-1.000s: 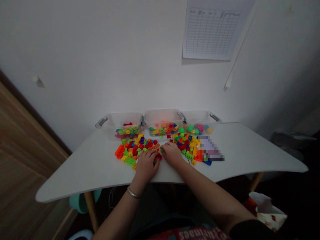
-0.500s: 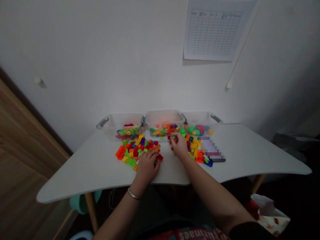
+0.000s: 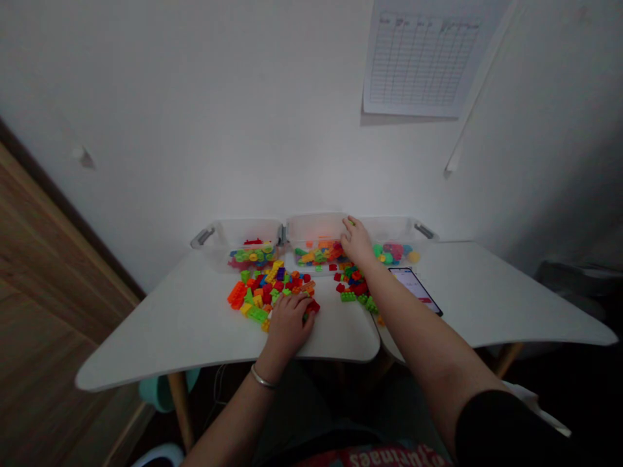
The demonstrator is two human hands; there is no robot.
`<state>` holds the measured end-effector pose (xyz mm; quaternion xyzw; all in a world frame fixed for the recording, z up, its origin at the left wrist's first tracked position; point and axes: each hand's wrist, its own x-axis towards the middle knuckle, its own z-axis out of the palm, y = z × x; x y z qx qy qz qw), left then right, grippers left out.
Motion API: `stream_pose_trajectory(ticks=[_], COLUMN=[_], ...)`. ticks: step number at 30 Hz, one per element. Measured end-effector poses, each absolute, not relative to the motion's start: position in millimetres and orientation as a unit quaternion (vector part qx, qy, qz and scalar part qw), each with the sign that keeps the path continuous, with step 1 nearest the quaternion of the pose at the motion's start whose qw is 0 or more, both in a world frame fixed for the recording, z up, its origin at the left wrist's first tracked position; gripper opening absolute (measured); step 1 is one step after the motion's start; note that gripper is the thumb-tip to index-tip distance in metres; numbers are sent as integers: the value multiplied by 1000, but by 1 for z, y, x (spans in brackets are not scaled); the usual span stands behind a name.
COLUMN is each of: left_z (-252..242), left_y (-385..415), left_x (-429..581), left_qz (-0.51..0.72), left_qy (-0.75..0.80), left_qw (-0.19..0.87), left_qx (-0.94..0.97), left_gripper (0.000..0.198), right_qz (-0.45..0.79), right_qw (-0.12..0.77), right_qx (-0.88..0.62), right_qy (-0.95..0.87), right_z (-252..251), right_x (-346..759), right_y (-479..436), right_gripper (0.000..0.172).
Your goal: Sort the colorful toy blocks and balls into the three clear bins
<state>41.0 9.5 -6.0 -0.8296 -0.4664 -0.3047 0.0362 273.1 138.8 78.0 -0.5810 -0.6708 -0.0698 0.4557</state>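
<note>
My left hand (image 3: 288, 319) rests low over the left heap of toy bricks (image 3: 253, 299). Its fingers are curled, with a red toy brick (image 3: 314, 305) at the fingertips. A bit of green shows under that hand, mostly hidden. My right hand (image 3: 358, 244) is raised at the right end of the middle clear bin (image 3: 316, 227). Between its fingertips a small green toy brick (image 3: 351, 223) just shows. Below the right forearm lies a second heap of toy bricks (image 3: 351, 282), partly covered by the arm.
Left (image 3: 243, 228) and right (image 3: 394, 226) clear bins with grey handles flank the middle one; all hold colourful pieces. A phone (image 3: 417, 290) lies right of my forearm. The white table (image 3: 170, 331) has a seam near the right heap. A wall stands behind, with a printed sheet (image 3: 418, 61).
My right hand has lifted from the right heap up and away to the middle bin, carrying a small green brick. My left hand stays over its heap.
</note>
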Motion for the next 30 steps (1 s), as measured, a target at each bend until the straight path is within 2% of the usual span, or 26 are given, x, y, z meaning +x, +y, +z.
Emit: stream_pose_trajectory(ticks=[6,13,17,20,26,30], left_z=[-5,-4,-5,-5,-5,-5], left_y=[8,8,8,8,9,9], left_x=[41,41,42,41,41,41], left_qz=[-301,-301,-303,-299,-309,-308], left_qy=[-469,-469,-469,-470,-465,-467], left_qw=[37,35,35,36,39,38], left_qx=[-829,-829,-829,-829,-829,-828], left_gripper=[24,24,24,25,24,23], right_qz=[-96,-130,-108,-67,62,75], right_qw=[312,287,278,317,506,588], right_qx=[-587,-582,-576,-561,-503,-494], right_qy=[-741,-749,-761,-762,-699,-636], right_z=[77,78,80,80,81,78], right_x=[266,267,271,278,287,284], right_y=[126,119,122,125,125,110], right_gripper=[42,50,56,57,58,52])
